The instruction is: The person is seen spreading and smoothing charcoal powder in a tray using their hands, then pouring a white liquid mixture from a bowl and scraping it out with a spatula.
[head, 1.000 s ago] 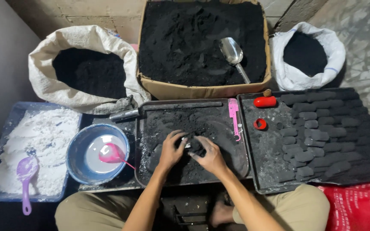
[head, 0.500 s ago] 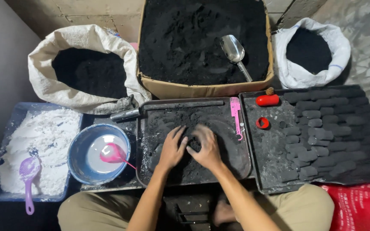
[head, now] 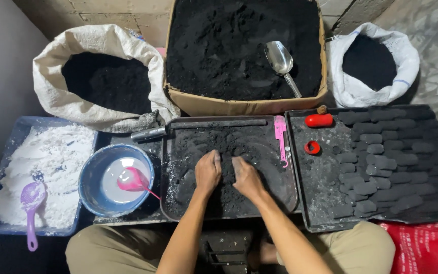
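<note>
Both hands have slid apart since half a second ago: left hand (head: 208,171) and right hand (head: 245,175) lie flat, fingers spread, pressing black powder (head: 226,147) in the tray (head: 285,200) for mixing; pink scraper (head: 280,137) waits just right.

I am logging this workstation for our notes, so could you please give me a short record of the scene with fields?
left hand: left hand pressed palm down into the black powder
right hand: right hand beside it, also on the powder
work surface: dark middle tray
left of tray: blue bowl with pink spoon; bin of white powder with purple scoop
right of tray: tray of black blocks, red cylinder, red ring
behind: cardboard box with metal scoop, two sacks
</note>
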